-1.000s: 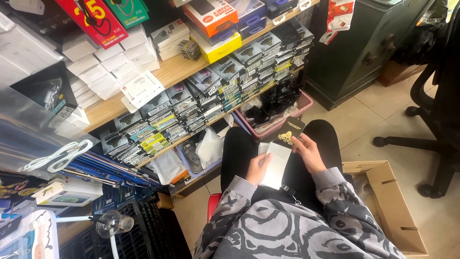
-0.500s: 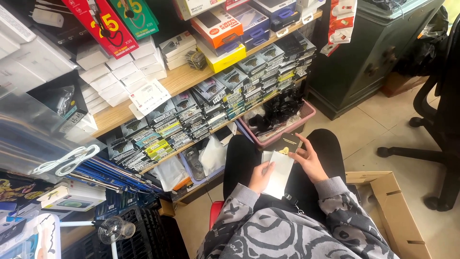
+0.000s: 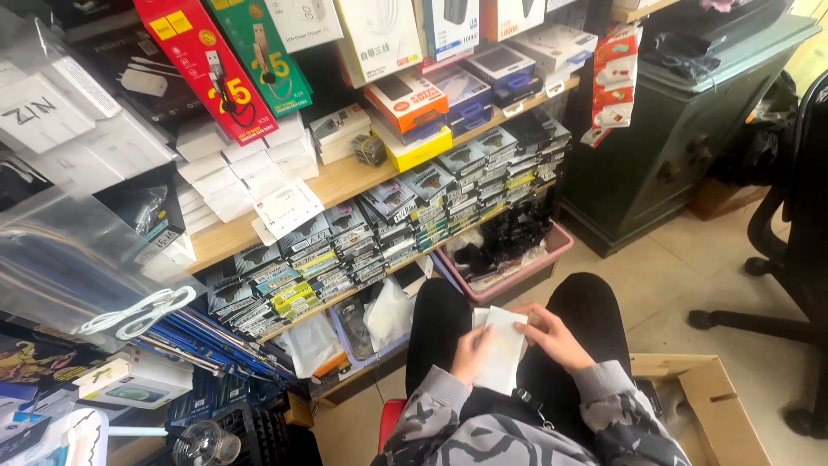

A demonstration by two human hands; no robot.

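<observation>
Both hands share the grip on a flat white packet (image 3: 500,349) held over the lap. Left hand (image 3: 473,352) pinches its left edge, thumb on top, fingers beneath. Right hand (image 3: 552,336) pinches the upper right edge, fingers curled over the top corner. Packet sits between the knees of the black trousers (image 3: 586,315), tilted slightly away from the camera. Contents not readable; it may be a thin sleeve or a pouch, too small to tell.

Handling note, as judgement: a thin flat item like this bends easily. Best kept supported on both edges, with light pressure near the corners and thumbs clear of the face.

Grey patterned sleeves (image 3: 604,388) reach to the wrists. Person is seated low; a red seat edge (image 3: 392,414) shows below the left knee.

Just ahead of the knees, a pink bin (image 3: 552,246) on the floor holds dark items in clear bags. Loose clear bags (image 3: 388,311) lie beside the left leg. An open cardboard box (image 3: 733,423) stands at the right.

Wooden shelves (image 3: 345,181) run across the top, packed with rows of small boxed goods. Red and green hanging packs (image 3: 207,69) sit above them. White cables (image 3: 138,311) loop at far left. A dark green cabinet (image 3: 690,129) stands at right, with an office chair base (image 3: 759,319) on the tiled floor (image 3: 673,276).
</observation>
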